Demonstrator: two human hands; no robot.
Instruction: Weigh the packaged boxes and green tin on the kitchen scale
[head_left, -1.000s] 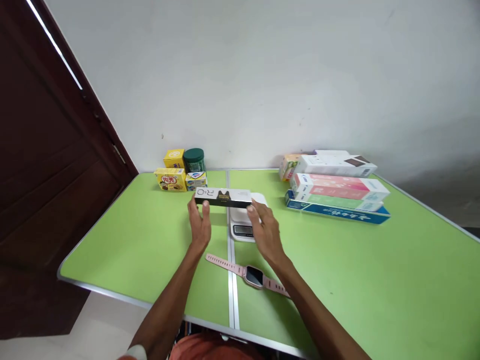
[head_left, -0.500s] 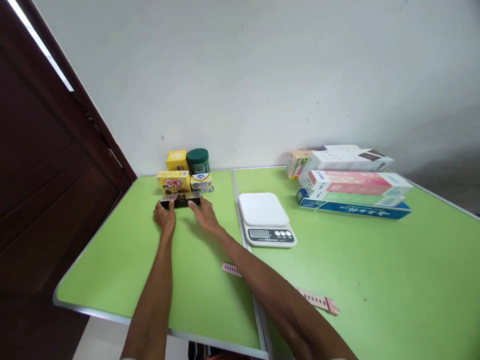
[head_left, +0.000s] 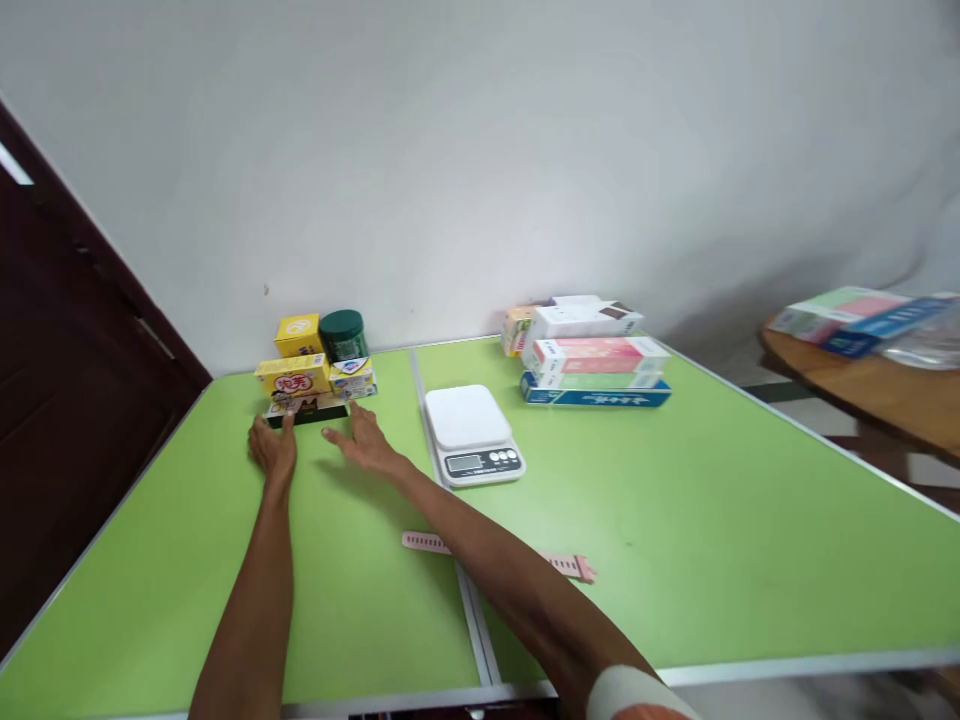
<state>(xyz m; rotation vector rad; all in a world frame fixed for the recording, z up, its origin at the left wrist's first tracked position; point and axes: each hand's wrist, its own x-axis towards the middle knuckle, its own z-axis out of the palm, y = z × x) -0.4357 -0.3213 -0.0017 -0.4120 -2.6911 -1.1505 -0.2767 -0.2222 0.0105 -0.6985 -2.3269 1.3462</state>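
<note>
Door first, dark red-brown and panelled (head_left: 67, 345), cut off by the left edge, and beside it the light green tabletop with metal trim (head_left: 360, 600). On it, the left hand (head_left: 273, 450) is at the left end of a long, flat black-and-white cardboard box (head_left: 319, 412), thumb at the front face, fingers curled round the end; whether they squeeze, I can't tell. Box lies low, between the two hands, right in front of a yellow printed carton (head_left: 292, 376), covering its foot. Behind that, a second yellow carton (head_left: 298, 334), partly hidden, then a dark green lidded canister (head_left: 343, 335) with a small white-and-yellow box (head_left: 354, 378) before it. Now the right hand (head_left: 367, 445): spread wide, thumb well away from the fingers, nothing clasped, fingertips by the box's right end; contact there is too small to judge. Under the right forearm, a pink perforated watch strap (head_left: 426, 541), its middle covered. Next, a white kitchen scale (head_left: 469, 425), its readout illegible. Further over, stacked white, pink-and-green and blue cartons (head_left: 600, 360), the rear ones partly hidden. Far right, a brown wooden table (head_left: 847, 385), blurred and cut off, carrying cartons and clear plastic.
</note>
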